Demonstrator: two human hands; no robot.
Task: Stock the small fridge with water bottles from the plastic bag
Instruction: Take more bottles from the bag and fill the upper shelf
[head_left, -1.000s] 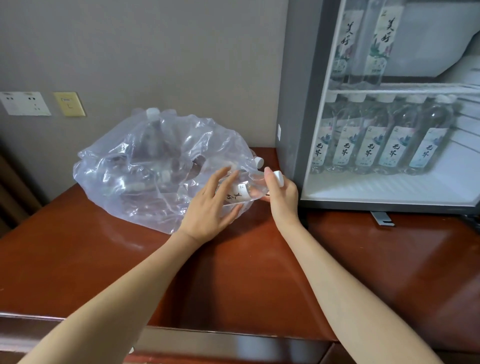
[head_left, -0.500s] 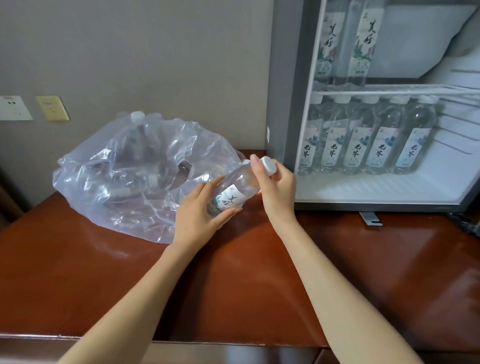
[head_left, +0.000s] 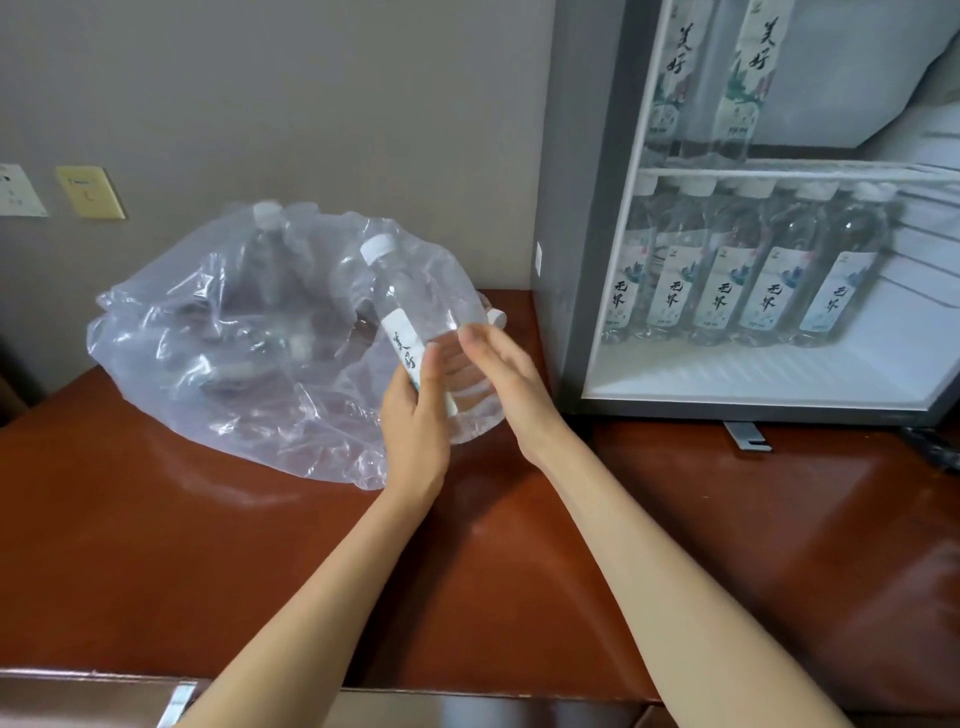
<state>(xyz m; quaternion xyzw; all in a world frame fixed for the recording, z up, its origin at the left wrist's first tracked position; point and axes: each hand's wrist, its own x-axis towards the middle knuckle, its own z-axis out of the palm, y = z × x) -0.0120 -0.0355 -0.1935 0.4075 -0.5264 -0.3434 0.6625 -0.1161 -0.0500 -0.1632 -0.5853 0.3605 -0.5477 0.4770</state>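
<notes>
Fingers (head_left: 430, 371) of the left hand (head_left: 415, 421) wrap the water bottle (head_left: 415, 306) at its label, before the plastic bag (head_left: 218, 353); right hand (head_left: 498, 374) lies flat alongside. Probably full, smooth, squashy: grip mid-body toward the fridge (head_left: 582, 208).

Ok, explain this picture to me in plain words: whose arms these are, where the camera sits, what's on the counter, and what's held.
There is no machine here: these are a person's two bare arms, seen from a camera worn on the head, looking forward and down. The left hand grips a clear water bottle, tilted slightly. The right hand is open, fingers straight, beside the bottle's lower part; whether it touches, I cannot tell. On the reddish wooden counter lies a clear plastic bag with more bottles inside. To the right stands a small fridge, with a row of bottles standing on its lower shelf.
</notes>
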